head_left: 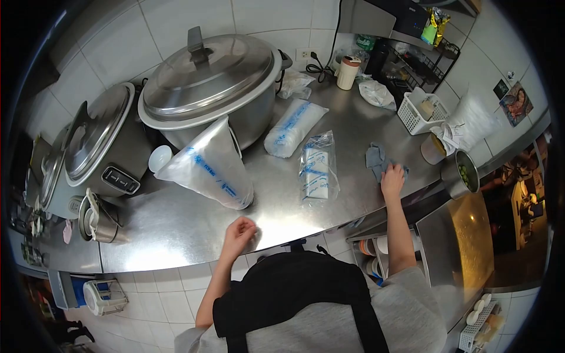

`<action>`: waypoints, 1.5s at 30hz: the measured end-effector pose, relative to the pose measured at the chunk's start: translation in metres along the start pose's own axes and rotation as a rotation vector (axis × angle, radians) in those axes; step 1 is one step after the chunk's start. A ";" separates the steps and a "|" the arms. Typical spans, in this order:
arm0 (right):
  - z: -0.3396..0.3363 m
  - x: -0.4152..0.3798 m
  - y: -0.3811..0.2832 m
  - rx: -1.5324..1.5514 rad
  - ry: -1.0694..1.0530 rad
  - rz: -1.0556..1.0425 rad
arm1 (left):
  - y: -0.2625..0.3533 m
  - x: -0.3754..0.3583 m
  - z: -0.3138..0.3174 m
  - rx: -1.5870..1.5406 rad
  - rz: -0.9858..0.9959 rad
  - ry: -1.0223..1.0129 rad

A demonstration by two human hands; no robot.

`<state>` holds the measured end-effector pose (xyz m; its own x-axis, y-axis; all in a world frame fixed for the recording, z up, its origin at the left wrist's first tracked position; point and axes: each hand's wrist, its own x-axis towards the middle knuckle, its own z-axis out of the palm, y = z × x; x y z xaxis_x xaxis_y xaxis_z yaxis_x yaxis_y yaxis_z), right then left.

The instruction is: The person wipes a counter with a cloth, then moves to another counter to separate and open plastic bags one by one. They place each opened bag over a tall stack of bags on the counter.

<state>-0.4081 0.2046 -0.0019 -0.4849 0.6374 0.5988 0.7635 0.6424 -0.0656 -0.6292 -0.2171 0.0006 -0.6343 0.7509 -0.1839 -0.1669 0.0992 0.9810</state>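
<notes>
On the steel counter's right part, my right hand [393,180] rests with its fingers on a crumpled blue-grey cloth [376,159]. My left hand [239,234] is at the counter's front edge, its fingers curled together; nothing shows in them. Beyond it stands a clear plastic bag with blue print [212,167], upright and tapering to a point. To its right lie a rolled pack of bags [294,128] and a flat, clear-wrapped white pack [318,170], both with blue print.
Large lidded cookers [215,76] [103,138] line the back left. A small white bowl [160,159] sits beside them. A metal pot [101,220] is at the left. White basket [419,113], tin [432,149] and a steel pot of green items [461,173] stand right.
</notes>
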 end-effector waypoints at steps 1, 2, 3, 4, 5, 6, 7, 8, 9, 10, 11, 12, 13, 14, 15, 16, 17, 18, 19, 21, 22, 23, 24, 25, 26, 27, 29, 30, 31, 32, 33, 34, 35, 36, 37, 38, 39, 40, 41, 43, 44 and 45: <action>0.007 -0.007 0.006 -0.103 -0.065 0.053 | -0.001 0.010 0.014 0.090 0.058 -0.006; 0.006 -0.004 0.006 -0.102 -0.061 0.046 | 0.001 0.017 0.029 0.171 0.160 -0.026; 0.006 -0.003 0.006 -0.035 -0.150 0.085 | 0.006 0.025 0.041 0.324 0.288 -0.098; 0.005 -0.005 0.007 0.031 -0.245 0.127 | 0.012 0.030 0.055 0.362 0.328 -0.135; -0.008 -0.006 -0.001 0.032 -0.250 0.128 | 0.030 0.031 0.069 0.413 0.382 -0.192; -0.030 -0.002 -0.019 0.178 -0.193 0.170 | 0.041 0.034 0.076 0.468 0.333 -0.288; -0.050 0.004 -0.037 0.324 -0.129 0.209 | 0.043 0.040 0.083 0.469 0.337 -0.286; -0.066 0.005 -0.055 0.433 0.013 0.088 | 0.043 0.045 0.089 0.644 0.488 -0.312; -0.076 -0.001 -0.073 0.539 0.154 -0.035 | 0.041 0.051 0.095 0.819 0.640 -0.336; -0.077 -0.015 -0.089 0.578 0.134 -0.136 | 0.036 0.057 0.099 0.819 0.641 -0.337; -0.075 -0.032 -0.104 0.615 0.115 -0.234 | 0.028 0.064 0.102 0.820 0.601 -0.342; -0.072 -0.049 -0.120 0.679 0.009 -0.331 | 0.021 0.072 0.104 0.821 0.562 -0.349; -0.066 -0.061 -0.133 0.741 -0.099 -0.427 | 0.016 0.079 0.106 0.821 0.566 -0.358; -0.061 -0.065 -0.148 0.729 -0.153 -0.389 | 0.012 0.086 0.108 0.761 0.564 -0.337; -0.056 -0.066 -0.156 0.719 -0.207 -0.353 | 0.012 0.089 0.109 0.701 0.562 -0.313; -0.045 -0.066 -0.156 0.717 -0.202 -0.352 | 0.011 0.091 0.109 0.702 0.567 -0.315; -0.037 -0.061 -0.158 0.631 -0.171 -0.381 | 0.013 0.094 0.109 0.692 0.565 -0.310; -0.031 -0.057 -0.159 0.546 -0.140 -0.410 | 0.015 0.095 0.108 0.682 0.561 -0.304; -0.027 -0.055 -0.158 0.547 -0.136 -0.412 | 0.017 0.096 0.107 0.685 0.565 -0.302; -0.035 -0.043 -0.161 0.650 -0.105 -0.387 | 0.024 0.097 0.106 0.696 0.626 -0.207; -0.038 -0.038 -0.163 0.653 -0.107 -0.391 | 0.027 0.097 0.105 0.697 0.624 -0.202; -0.042 -0.032 -0.165 0.732 -0.187 -0.318 | 0.037 0.097 0.106 0.699 0.656 -0.185; -0.046 -0.027 -0.168 0.809 -0.268 -0.245 | 0.044 0.098 0.106 0.700 0.690 -0.167; -0.049 -0.023 -0.171 0.811 -0.272 -0.252 | 0.045 0.101 0.107 0.699 0.687 -0.159; -0.052 -0.019 -0.174 0.872 -0.349 -0.196 | 0.044 0.105 0.109 0.700 0.740 -0.157; -0.055 -0.015 -0.176 0.931 -0.427 -0.140 | 0.045 0.108 0.110 0.699 0.795 -0.155; -0.061 -0.012 -0.177 0.970 -0.439 -0.144 | 0.045 0.115 0.112 0.651 0.811 -0.099; -0.064 -0.012 -0.177 1.007 -0.451 -0.137 | 0.044 0.118 0.113 0.603 0.824 -0.054; -0.067 -0.011 -0.176 1.007 -0.453 -0.140 | 0.041 0.123 0.113 0.602 0.822 -0.051; -0.073 -0.011 -0.176 0.978 -0.371 -0.175 | 0.039 0.127 0.114 0.627 0.848 -0.034; -0.079 -0.011 -0.175 0.948 -0.289 -0.209 | 0.035 0.130 0.114 0.651 0.874 -0.020; -0.087 -0.010 -0.174 0.946 -0.291 -0.206 | 0.031 0.133 0.115 0.650 0.872 -0.023; -0.101 -0.007 -0.174 0.966 -0.261 -0.208 | 0.031 0.134 0.115 0.702 0.855 0.004; -0.114 -0.004 -0.174 0.985 -0.231 -0.209 | 0.029 0.136 0.116 0.752 0.836 0.030; -0.123 -0.002 -0.171 0.983 -0.231 -0.204 | 0.027 0.137 0.116 0.751 0.836 0.025; -0.130 0.003 -0.165 1.039 -0.199 -0.096 | 0.019 0.142 0.115 0.783 0.838 0.060; -0.136 0.007 -0.158 1.093 -0.165 0.014 | 0.012 0.147 0.112 0.815 0.841 0.094; -0.138 0.012 -0.149 1.089 -0.161 0.018 | 0.005 0.150 0.108 0.814 0.844 0.089; -0.140 0.018 -0.138 1.272 -0.144 0.107 | 0.002 0.149 0.103 0.916 0.754 0.047; -0.142 0.027 -0.126 1.453 -0.120 0.197 | -0.003 0.149 0.096 1.017 0.666 0.004; -0.143 0.030 -0.123 1.630 -0.179 0.270 | 0.006 0.143 0.095 0.945 0.617 -0.052; -0.143 0.032 -0.121 1.807 -0.243 0.344 | 0.016 0.136 0.094 0.873 0.566 -0.105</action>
<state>-0.4551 0.0861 0.1392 -0.5939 0.7568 0.2730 -0.4173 0.0004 -0.9088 -0.6477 -0.0522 -0.0025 -0.3736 0.8837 0.2818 0.7641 0.1209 0.6337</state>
